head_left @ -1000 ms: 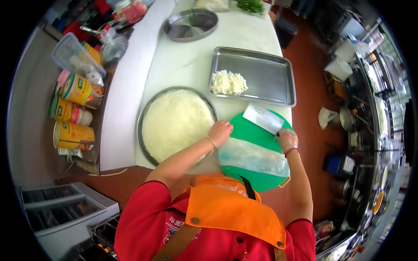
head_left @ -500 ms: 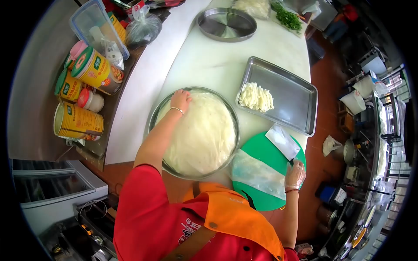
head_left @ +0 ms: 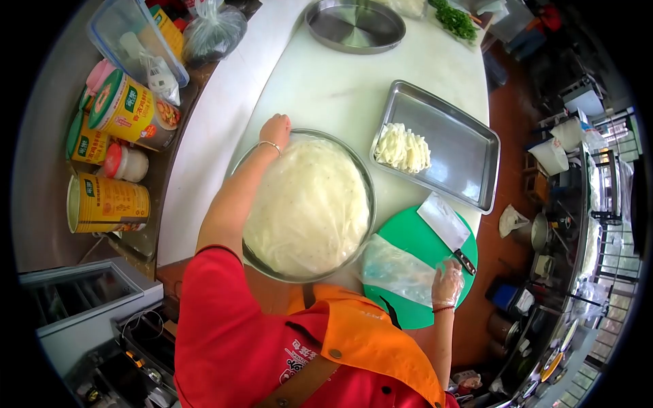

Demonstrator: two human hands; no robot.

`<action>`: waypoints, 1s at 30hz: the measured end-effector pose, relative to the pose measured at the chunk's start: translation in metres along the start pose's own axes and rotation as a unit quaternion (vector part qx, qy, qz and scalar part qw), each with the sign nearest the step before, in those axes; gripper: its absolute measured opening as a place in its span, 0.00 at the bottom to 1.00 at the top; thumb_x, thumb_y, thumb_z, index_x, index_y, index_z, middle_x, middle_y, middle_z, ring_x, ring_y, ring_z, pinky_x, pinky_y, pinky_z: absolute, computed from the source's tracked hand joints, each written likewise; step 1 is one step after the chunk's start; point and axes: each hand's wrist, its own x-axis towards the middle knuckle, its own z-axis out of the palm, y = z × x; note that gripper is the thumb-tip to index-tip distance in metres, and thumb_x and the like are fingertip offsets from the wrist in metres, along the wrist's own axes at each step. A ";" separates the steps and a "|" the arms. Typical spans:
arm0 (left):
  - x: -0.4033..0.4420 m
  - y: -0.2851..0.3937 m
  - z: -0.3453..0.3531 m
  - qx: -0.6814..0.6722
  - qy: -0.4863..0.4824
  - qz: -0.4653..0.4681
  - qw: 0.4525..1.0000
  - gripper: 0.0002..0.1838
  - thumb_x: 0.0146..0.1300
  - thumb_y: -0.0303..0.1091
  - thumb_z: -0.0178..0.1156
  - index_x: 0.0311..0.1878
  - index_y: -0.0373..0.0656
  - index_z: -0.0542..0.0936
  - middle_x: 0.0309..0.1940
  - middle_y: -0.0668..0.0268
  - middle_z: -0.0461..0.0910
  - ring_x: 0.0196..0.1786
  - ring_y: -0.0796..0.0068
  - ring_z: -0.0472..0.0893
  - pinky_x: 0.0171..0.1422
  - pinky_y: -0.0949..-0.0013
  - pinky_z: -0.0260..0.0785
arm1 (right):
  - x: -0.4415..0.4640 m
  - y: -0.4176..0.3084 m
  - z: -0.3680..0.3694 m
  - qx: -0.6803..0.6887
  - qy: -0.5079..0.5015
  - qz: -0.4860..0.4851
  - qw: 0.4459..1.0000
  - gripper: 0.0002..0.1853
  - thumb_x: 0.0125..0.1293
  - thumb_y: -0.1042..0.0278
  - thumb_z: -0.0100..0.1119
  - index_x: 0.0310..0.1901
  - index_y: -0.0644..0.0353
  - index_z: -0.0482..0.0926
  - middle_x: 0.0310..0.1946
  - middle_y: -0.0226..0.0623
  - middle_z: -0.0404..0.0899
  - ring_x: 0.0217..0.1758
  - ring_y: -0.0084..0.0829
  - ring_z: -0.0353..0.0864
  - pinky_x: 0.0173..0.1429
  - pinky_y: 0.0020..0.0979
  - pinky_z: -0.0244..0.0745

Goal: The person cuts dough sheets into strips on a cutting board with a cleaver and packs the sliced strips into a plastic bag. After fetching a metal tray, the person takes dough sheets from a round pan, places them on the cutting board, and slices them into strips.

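Note:
A wide round metal pan (head_left: 373, 197) holds a pale, domed mass (head_left: 309, 204) under clear plastic film. My left hand (head_left: 275, 131), bare with a bracelet, has its fingers curled at the pan's upper-left rim; whether they pinch film or rim is hidden. On the round green cutting board (head_left: 408, 316) lies a flat translucent sheet (head_left: 398, 268), like plastic or a thin noodle sheet. My right hand (head_left: 447, 282), in a clear plastic glove, rests at the sheet's right end with fingers loosely apart. Just beyond those fingers lies a cleaver (head_left: 445, 224), its dark handle free.
A rectangular metal tray (head_left: 456, 170) with a pile of pale cut strips (head_left: 403, 148) stands beyond the board. Farther back are a round metal pan (head_left: 355, 26) and green herbs (head_left: 454, 20). Yellow cans (head_left: 109, 202) and a clear plastic box (head_left: 139, 41) line the left shelf.
My right hand has let go of the cleaver's handle and moved left toward the translucent sheet. My left hand has shifted from the film outward to the pan's rim.

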 end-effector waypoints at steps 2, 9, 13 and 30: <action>-0.016 0.024 -0.007 -0.024 0.042 0.044 0.998 0.03 0.61 0.32 0.61 0.35 0.46 0.81 0.39 0.60 0.78 0.46 0.57 0.78 0.51 0.57 0.72 | 0.005 -0.009 -0.003 0.006 -0.003 -0.007 1.000 0.15 0.59 0.75 0.61 0.49 0.59 0.75 0.51 0.47 0.77 0.52 0.52 0.77 0.55 0.48 0.73; -0.030 0.050 0.008 -0.071 -0.143 0.191 0.968 0.05 0.60 0.34 0.64 0.36 0.45 0.79 0.38 0.61 0.77 0.49 0.59 0.76 0.54 0.59 0.71 | 0.011 -0.018 0.002 0.044 -0.007 -0.029 0.999 0.17 0.59 0.78 0.60 0.51 0.60 0.75 0.51 0.48 0.77 0.53 0.53 0.76 0.55 0.47 0.72; -0.020 0.050 0.009 -0.058 -0.168 0.205 0.963 0.05 0.62 0.34 0.62 0.35 0.44 0.77 0.33 0.59 0.77 0.41 0.55 0.77 0.49 0.57 0.71 | 0.012 -0.021 0.004 0.030 -0.018 -0.048 0.998 0.16 0.59 0.79 0.59 0.50 0.60 0.75 0.50 0.49 0.77 0.54 0.53 0.76 0.56 0.47 0.72; -0.168 0.092 -0.043 -0.098 -0.068 0.316 0.941 0.03 0.65 0.32 0.56 0.39 0.46 0.78 0.28 0.60 0.79 0.29 0.56 0.80 0.32 0.57 0.72 | 0.101 -0.236 0.017 0.194 -0.101 -0.255 0.942 0.24 0.61 0.67 0.63 0.60 0.58 0.72 0.56 0.50 0.76 0.53 0.49 0.80 0.56 0.44 0.76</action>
